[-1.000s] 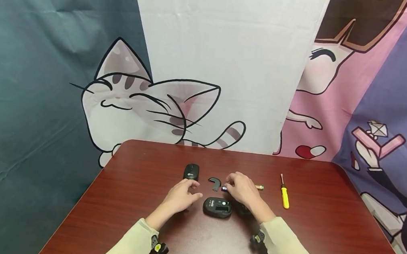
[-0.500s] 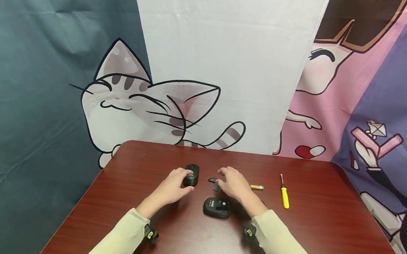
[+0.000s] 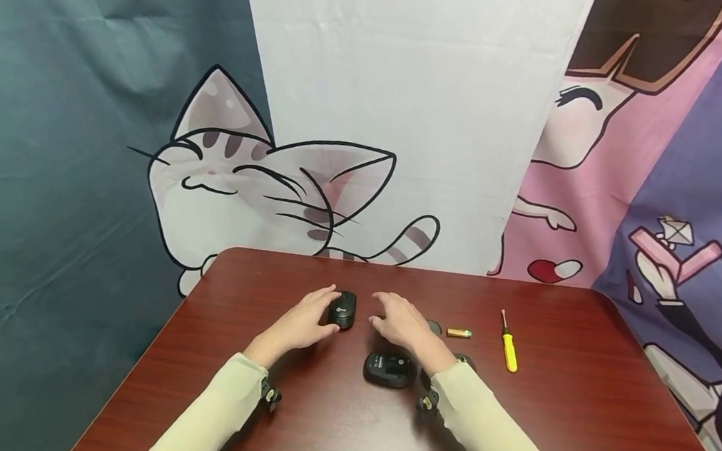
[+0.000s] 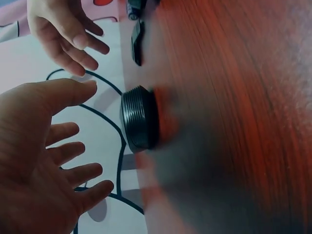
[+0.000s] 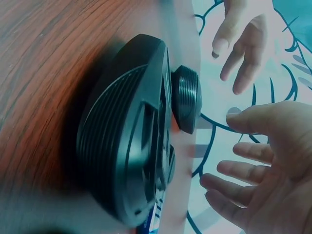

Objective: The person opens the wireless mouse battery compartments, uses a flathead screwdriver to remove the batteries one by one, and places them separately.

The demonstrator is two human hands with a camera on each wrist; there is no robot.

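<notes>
A black computer mouse (image 3: 343,310) sits upright near the back of the table. My left hand (image 3: 300,320) is just left of it, fingers extended; in the left wrist view a gap shows between those fingers and the mouse (image 4: 139,119). To its right hovers my right hand (image 3: 405,326), fingers loosely spread and holding nothing. Below that hand lies a second black mouse (image 3: 387,370), underside up, its battery bay uncovered; it looms large in the right wrist view. The right hand hides the curved dark cover in the head view.
A battery (image 3: 458,333) lies right of the right hand, beside a dark rounded piece (image 3: 434,327), partly hidden. Another dark object (image 3: 462,360) shows behind the right wrist. Farther right is a yellow-handled screwdriver (image 3: 508,349). A printed cloth (image 3: 409,115) hangs behind the table.
My left hand has moved forward and left, to the side of the upright mouse. My right hand has shifted left from near the batteries, now covering the curved piece from view.
</notes>
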